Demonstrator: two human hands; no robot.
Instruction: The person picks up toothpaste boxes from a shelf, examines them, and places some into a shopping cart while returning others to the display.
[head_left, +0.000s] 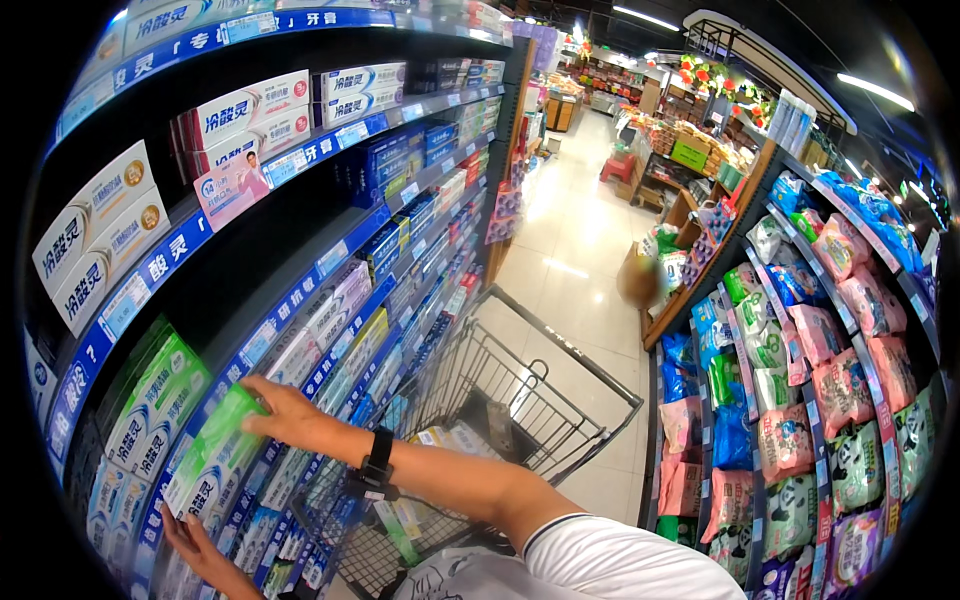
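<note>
Between my hands is a green-and-white toothpaste box (214, 461), tilted in front of the shelf and slightly blurred. My right hand (281, 412) grips its upper end, thumb and fingers on opposite edges. At the lower end, my left hand (199, 551) has its fingertips around the box's edge. Just behind and left, matching green-and-white toothpaste boxes (154, 412) are stacked on the shelf (214, 382). A black band with a small device (375, 465) is on my right wrist.
A wire shopping cart (555, 337) with several packages stands right of the shelf. More toothpaste boxes (251, 112) fill the upper tiers. Across the tiled aisle (551, 262), another rack holds soft plastic packs (795, 427). A red stool (617, 167) stands farther off.
</note>
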